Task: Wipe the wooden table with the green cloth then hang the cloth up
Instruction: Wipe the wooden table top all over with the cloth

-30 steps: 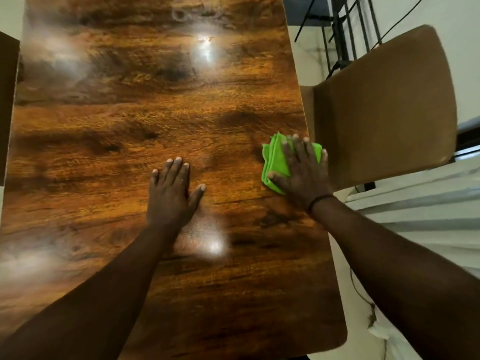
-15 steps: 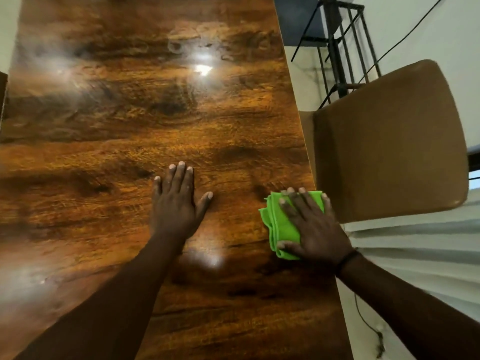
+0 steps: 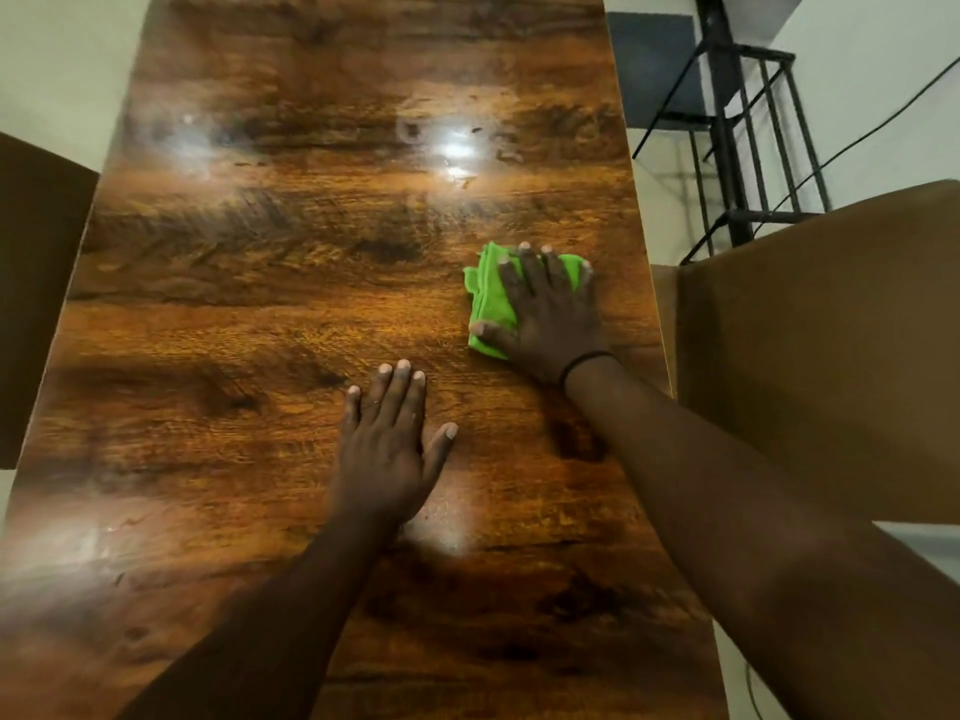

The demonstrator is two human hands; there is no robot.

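The glossy wooden table (image 3: pixel 260 356) fills most of the view. A folded green cloth (image 3: pixel 488 298) lies on it near the right edge. My right hand (image 3: pixel 550 319) presses flat on top of the cloth, fingers spread, and covers most of it. My left hand (image 3: pixel 389 449) rests flat on the bare wood, palm down, a little nearer to me and to the left of the cloth, holding nothing.
A brown chair back (image 3: pixel 821 350) stands close against the table's right edge. Behind it is a black metal rack (image 3: pixel 743 148) by a white wall. Another dark chair back (image 3: pixel 31 298) sits at the left edge. Streaks and glare mark the far tabletop.
My right hand has slid the cloth away from me and slightly inward from the right edge. My left hand stays planted on the wood.
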